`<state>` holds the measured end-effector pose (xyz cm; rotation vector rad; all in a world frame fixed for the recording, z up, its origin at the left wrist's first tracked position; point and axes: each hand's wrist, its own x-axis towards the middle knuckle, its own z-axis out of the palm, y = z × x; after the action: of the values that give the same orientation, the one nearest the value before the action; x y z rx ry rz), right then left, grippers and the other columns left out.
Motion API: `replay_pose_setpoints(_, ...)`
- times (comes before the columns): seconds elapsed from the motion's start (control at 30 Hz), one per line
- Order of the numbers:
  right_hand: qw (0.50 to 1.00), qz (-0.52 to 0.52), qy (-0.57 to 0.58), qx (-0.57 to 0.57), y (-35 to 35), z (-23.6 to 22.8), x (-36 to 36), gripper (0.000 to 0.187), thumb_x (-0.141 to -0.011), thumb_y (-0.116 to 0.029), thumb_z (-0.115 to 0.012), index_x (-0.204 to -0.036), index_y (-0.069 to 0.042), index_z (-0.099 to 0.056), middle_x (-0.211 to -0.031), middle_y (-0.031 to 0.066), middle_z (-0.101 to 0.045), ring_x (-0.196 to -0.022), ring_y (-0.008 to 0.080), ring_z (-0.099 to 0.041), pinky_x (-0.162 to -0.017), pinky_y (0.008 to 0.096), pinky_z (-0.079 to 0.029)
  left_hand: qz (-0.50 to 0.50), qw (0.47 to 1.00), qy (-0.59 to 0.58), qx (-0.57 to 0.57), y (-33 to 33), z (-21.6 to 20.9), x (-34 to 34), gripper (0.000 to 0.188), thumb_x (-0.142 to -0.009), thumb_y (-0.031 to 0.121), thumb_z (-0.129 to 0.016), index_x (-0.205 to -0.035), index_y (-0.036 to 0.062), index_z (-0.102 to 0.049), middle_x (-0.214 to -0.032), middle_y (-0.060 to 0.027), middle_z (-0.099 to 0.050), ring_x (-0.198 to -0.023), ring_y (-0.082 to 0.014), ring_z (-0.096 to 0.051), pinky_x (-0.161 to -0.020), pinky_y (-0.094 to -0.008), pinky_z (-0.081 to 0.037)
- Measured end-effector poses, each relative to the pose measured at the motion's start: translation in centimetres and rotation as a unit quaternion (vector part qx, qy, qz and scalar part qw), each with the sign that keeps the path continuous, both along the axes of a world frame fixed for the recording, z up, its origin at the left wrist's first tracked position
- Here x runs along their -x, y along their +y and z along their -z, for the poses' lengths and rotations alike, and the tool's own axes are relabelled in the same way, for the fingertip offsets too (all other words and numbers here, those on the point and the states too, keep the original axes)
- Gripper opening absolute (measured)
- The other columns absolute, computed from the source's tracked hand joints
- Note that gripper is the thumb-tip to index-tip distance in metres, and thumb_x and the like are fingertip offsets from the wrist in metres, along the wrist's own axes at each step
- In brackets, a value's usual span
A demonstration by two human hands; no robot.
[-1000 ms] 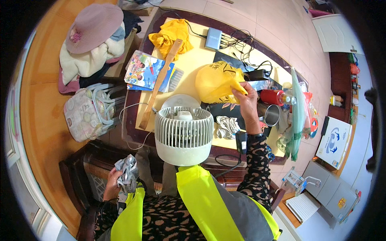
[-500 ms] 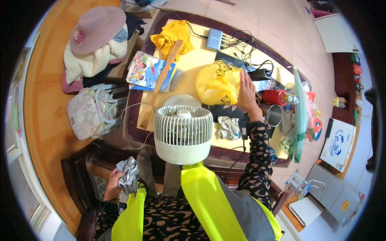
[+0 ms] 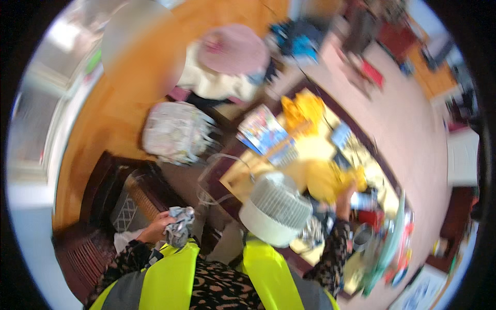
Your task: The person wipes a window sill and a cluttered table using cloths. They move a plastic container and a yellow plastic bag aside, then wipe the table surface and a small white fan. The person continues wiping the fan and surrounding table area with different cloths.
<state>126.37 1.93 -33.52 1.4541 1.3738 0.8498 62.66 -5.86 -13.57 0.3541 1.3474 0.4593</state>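
My left hand (image 3: 156, 227) is closed on a crumpled grey-and-white cloth (image 3: 179, 227), low at the left in front of the wooden chair. My right hand (image 3: 345, 200) reaches over the table against the near right side of a yellow plastic bag (image 3: 323, 181). Its fingers are smeared by motion, so I cannot tell whether they grip the bag. Between my arms a white fan (image 3: 276, 209) with a ribbed round guard stands at the table's near edge. Another crumpled grey-white cloth (image 3: 311, 231) lies right of the fan.
Picture books (image 3: 262, 130), a yellow cloth (image 3: 304, 112) and a blue box (image 3: 341, 135) with cables lie on the table (image 3: 235, 175). A metal cup (image 3: 363, 237) and a green plastic bag (image 3: 385, 248) crowd its right end. A backpack (image 3: 175, 132) and pink hat (image 3: 233, 49) are at the left.
The view has swung left, so the table now sits turned and farther right, with blur. My left hand still holds the grey cloth; my right hand remains by the yellow bag.
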Motion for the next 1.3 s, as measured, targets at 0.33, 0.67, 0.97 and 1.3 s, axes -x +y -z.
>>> replay_pose_setpoints(0.33, -0.140, -0.264, -0.873, 0.385, 7.1, -4.5, -3.6, 0.066, -0.094, -0.036, -0.063, -0.142, 0.003, -0.041, -0.134, 0.0195, -0.053, -0.118, 0.0317, -0.055, -0.100, 0.0393, -0.043, 0.050, 0.988, 0.090, -0.116, -1.4, 3.9, 3.6, 0.020, -0.093, 0.014, -0.060, -0.107, 0.0003, -0.064, -0.094, -0.0015, -0.066, -0.074, -0.0095, -0.058, -0.067, -0.0305, -0.045)
replay_pose_setpoints(0.67, -0.445, -0.196, -0.867, 0.110, 4.3, -4.0, 0.0, 0.030, -0.090, -0.018, -0.070, -0.113, 0.000, -0.062, -0.102, 0.0064, -0.067, -0.091, 0.0188, -0.063, -0.082, 0.0339, -0.051, -0.011, 0.996, 0.067, -0.056, 1.2, 2.4, 7.1, 0.016, -0.087, 0.014, -0.063, -0.097, 0.0013, -0.066, -0.079, 0.0001, -0.064, -0.068, -0.0085, -0.056, -0.060, -0.0271, -0.043)
replay_pose_setpoints(0.97, -0.588, 0.033, -0.793, 0.153, 4.1, -0.6, 2.7, 0.031, -0.086, -0.012, -0.071, -0.112, 0.000, -0.062, -0.107, 0.0212, -0.065, -0.109, 0.0370, -0.060, -0.092, 0.0405, -0.048, 0.116, 0.971, 0.209, -0.024, 1.2, 4.1, 4.6, 0.018, -0.090, 0.006, -0.057, -0.105, 0.0002, -0.065, -0.089, -0.0062, -0.068, -0.073, -0.0135, -0.062, -0.064, -0.0325, -0.048)
replay_pose_setpoints(1.3, -0.375, -0.147, -0.896, 0.186, 3.8, -6.0, 2.7, 0.057, -0.084, -0.037, -0.077, -0.122, 0.002, -0.060, -0.112, 0.0154, -0.069, -0.103, 0.0265, -0.065, -0.085, 0.0369, -0.051, 0.016, 0.999, -0.011, -0.048, 1.2, 5.4, 3.9, 0.035, -0.088, 0.006, -0.054, -0.122, -0.0006, -0.059, -0.107, -0.0081, -0.067, -0.094, -0.0206, -0.067, -0.083, -0.0338, -0.054)
